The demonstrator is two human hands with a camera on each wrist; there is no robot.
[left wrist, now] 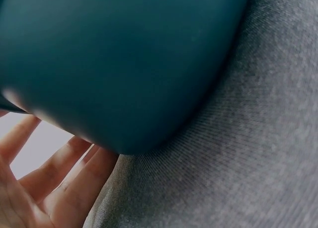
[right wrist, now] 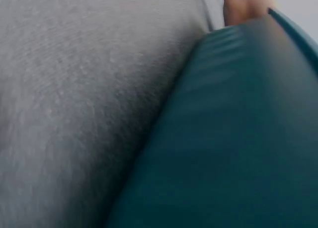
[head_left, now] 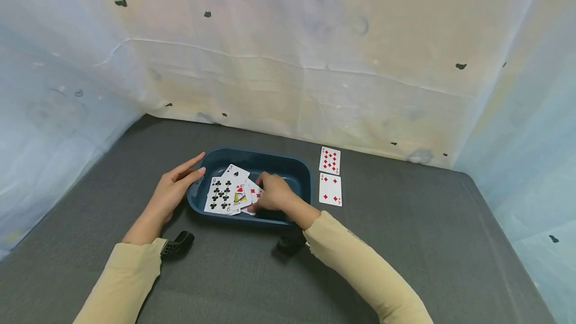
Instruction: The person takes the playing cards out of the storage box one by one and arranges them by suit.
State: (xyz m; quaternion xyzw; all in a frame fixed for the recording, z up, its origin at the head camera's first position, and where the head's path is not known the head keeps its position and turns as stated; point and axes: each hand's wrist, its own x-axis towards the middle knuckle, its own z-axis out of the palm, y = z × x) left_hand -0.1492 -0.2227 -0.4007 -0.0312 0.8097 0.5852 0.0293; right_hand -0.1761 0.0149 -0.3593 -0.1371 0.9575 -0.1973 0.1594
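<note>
A dark blue tray (head_left: 294, 162) holds several overlapping playing cards, among them a nine of clubs (head_left: 219, 195), a spade card (head_left: 236, 171) and a red-suited face card (head_left: 240, 194). My left hand (head_left: 173, 189) touches the tray's left end, thumb at the rim; in the left wrist view its extended fingers (left wrist: 82, 181) lie against the outer wall. Inside the tray, my right hand (head_left: 275, 193) has curled fingers and thumb at opposite edges of a diamond card (head_left: 255, 191), which it partly covers. The right wrist view shows mainly the tray's outer side (right wrist: 218, 138).
Two face-up diamond cards lie right of the tray: a many-pip card (head_left: 330, 160) at the back and a four of diamonds (head_left: 330, 189) in front. Grey cloth (head_left: 405, 244) covers the table. Pale hanging sheets (head_left: 292, 39) stand behind and at both sides.
</note>
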